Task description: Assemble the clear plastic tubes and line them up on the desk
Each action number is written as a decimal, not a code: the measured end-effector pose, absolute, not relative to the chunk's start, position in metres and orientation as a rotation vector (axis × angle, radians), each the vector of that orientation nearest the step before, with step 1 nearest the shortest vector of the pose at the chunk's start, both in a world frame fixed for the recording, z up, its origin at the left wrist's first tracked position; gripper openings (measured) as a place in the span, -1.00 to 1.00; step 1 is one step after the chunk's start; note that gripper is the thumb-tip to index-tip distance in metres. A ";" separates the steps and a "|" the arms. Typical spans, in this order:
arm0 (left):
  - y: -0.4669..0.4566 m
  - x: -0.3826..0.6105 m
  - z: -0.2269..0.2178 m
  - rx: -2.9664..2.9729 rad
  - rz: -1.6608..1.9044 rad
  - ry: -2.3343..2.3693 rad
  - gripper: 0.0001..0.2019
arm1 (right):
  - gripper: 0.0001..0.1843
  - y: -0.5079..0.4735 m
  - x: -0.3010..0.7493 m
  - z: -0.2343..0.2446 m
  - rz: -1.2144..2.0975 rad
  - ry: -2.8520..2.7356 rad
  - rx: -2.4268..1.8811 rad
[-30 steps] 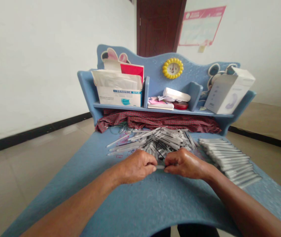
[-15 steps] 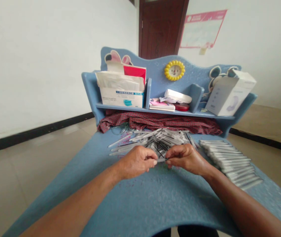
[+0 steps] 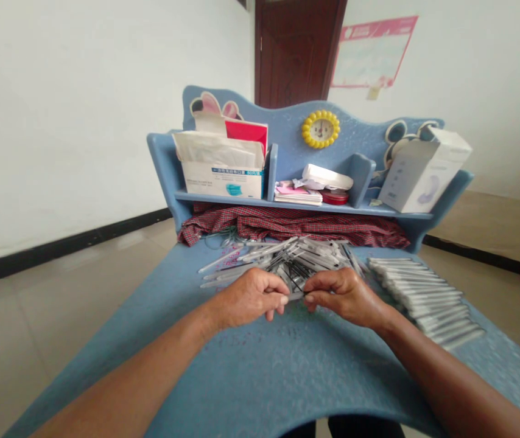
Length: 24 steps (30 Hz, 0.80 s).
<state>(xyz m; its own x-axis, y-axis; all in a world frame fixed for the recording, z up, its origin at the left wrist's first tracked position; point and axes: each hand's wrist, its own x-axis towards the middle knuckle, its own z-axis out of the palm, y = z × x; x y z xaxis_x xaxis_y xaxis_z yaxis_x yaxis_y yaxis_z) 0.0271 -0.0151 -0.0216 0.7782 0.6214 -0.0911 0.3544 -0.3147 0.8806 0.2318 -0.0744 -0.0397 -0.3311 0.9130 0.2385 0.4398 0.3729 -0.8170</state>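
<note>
Pen [image 3: 295,296], clear and pale, lies crosswise between the two hands, over the middle of the table [image 3: 296,371] and just in front of the pile [image 3: 319,252]. Left hand [image 3: 255,298] has thumb and forefinger together, clamped on the pen's left end; right hand [image 3: 346,298] pinches at its right end, where a dark bit shows, too small to tell what it is.

For work at that end, I would judge it best to let the left pinch hold firm and level while the right moves straight along the pen's length, since a slant could bend or jam something so thin. A light grip close to the tip should steer better than a hard one.

Beyond the fingers, the pile mixes clear tubes with thin dark sticks and spreads toward the table's back edge. Toward the right edge, past the right wrist, a stack [image 3: 424,298] of pens lies in near-parallel rows. Along the back edge, a checked cloth [image 3: 296,225] is bunched under the shelf [image 3: 361,182], which carries a mask box [image 3: 223,176] and a tilted white box [image 3: 424,173].
</note>
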 end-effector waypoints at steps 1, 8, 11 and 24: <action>-0.015 0.027 -0.021 1.932 0.329 0.739 -0.86 | -0.86 -0.074 0.232 -0.039 0.805 -1.953 -1.172; -0.016 0.028 -0.023 1.895 0.374 0.757 -0.87 | -0.78 -0.075 0.229 -0.038 0.761 -1.962 -1.211; -0.015 0.029 -0.025 1.900 0.396 0.764 -0.86 | -0.70 -0.073 0.226 -0.042 0.855 -1.875 -1.224; -0.015 0.031 -0.027 2.004 0.449 0.808 -0.86 | -0.66 -0.071 0.229 -0.043 1.008 -1.813 -1.195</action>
